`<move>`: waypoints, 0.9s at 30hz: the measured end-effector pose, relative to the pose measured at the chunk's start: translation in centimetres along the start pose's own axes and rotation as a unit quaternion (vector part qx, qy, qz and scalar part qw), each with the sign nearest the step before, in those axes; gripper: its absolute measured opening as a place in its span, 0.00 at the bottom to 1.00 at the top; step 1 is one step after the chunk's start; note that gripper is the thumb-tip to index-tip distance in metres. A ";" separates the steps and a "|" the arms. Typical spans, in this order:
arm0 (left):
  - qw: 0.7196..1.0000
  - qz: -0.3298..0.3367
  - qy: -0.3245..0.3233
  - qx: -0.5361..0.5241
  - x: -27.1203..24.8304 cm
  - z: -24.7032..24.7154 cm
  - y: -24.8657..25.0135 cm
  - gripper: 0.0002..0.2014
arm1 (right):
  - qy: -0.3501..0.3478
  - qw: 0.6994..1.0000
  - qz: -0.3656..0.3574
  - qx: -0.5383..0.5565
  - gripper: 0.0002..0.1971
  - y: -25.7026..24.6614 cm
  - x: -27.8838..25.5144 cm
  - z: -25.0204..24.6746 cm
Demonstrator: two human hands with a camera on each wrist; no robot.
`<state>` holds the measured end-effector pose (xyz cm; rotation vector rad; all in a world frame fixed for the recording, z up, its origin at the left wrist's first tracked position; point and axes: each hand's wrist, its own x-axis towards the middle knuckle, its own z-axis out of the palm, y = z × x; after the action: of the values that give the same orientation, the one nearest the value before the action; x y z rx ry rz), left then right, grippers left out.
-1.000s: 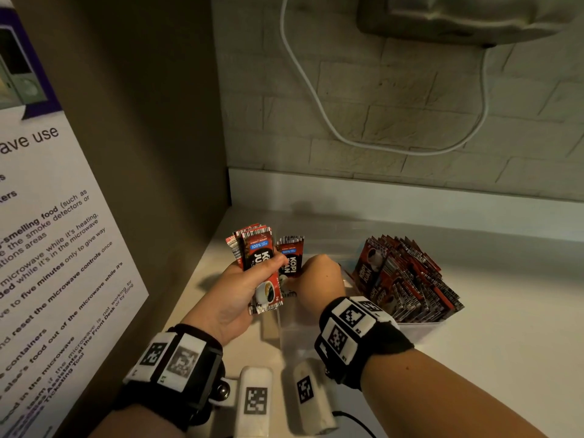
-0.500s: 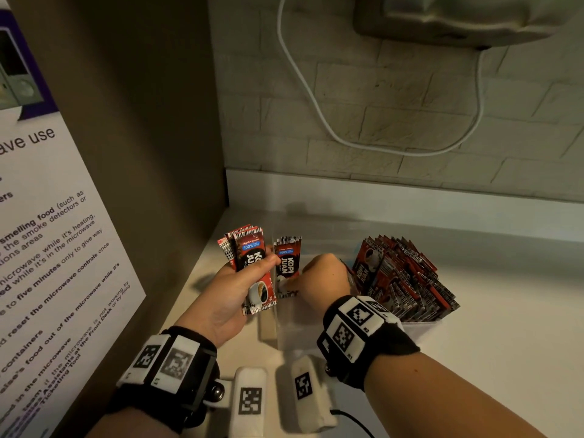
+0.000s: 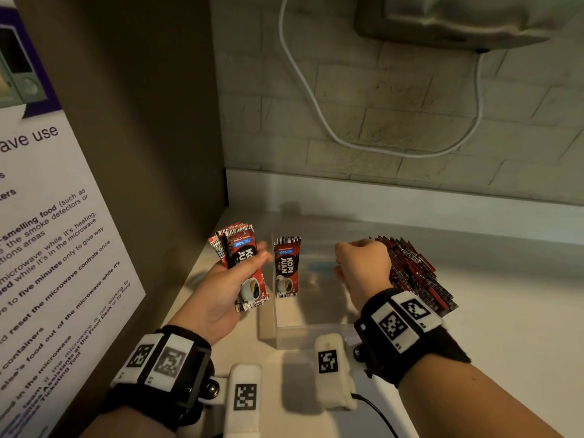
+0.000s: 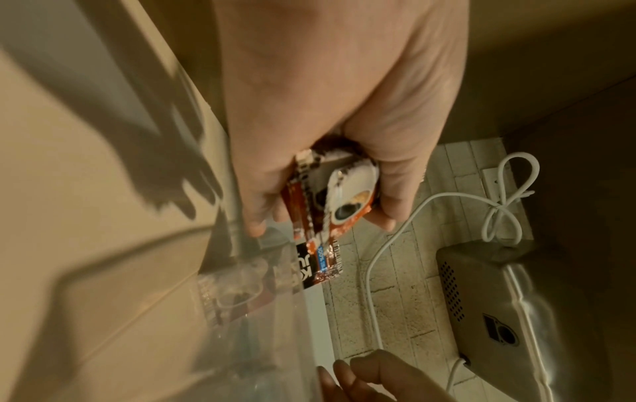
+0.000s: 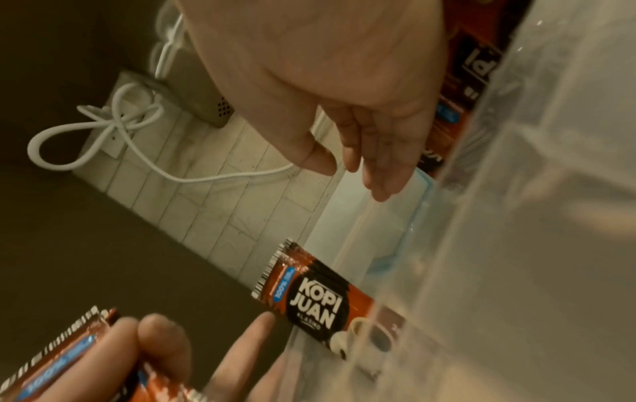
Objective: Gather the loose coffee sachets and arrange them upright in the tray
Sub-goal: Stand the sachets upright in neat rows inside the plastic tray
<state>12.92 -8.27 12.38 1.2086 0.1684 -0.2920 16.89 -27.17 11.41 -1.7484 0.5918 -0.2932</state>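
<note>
My left hand (image 3: 245, 270) grips a fanned bundle of red-and-black coffee sachets (image 3: 238, 245), thumb across the front, just left of the clear plastic tray (image 3: 303, 335). The left wrist view shows the bundle (image 4: 330, 201) pinched between thumb and fingers. One sachet (image 3: 286, 268) stands upright inside the tray against its left wall; the right wrist view shows this sachet (image 5: 316, 302) too. My right hand (image 3: 360, 263) hovers over the tray's middle holding nothing, and its fingers (image 5: 378, 168) hang relaxed. A leaning row of sachets (image 3: 417, 276) fills the tray's right end.
A brown cabinet side with a microwave notice (image 3: 53, 248) stands close on the left. The brick wall (image 3: 379, 105) behind carries a white cable (image 3: 303, 80) and a wall-mounted unit (image 3: 458, 17). Bare white counter (image 3: 512, 327) lies right of the tray.
My right hand has let go of the single sachet and moved right, over the tray's middle. The sachet stays standing at the tray's left wall. The left hand has barely moved.
</note>
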 end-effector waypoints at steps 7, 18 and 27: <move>0.998 0.011 0.058 -0.004 0.9 -0.7 -0.3 0.23 | -0.023 0.997 0.025 0.075 0.06 -0.1 0.0 -0.7; 0.998 0.036 0.049 0.018 0.7 -0.8 0.0 0.02 | -0.232 0.968 -0.037 0.092 0.07 -4.0 -5.9 1.0; 0.987 0.081 0.002 0.140 -0.1 -1.3 -0.1 0.17 | -0.291 0.953 -0.081 0.002 0.14 -3.3 -8.3 2.8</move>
<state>12.79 -7.06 11.89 1.4929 0.0320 -0.1749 12.10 -19.90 14.73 -1.7699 0.0200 0.1152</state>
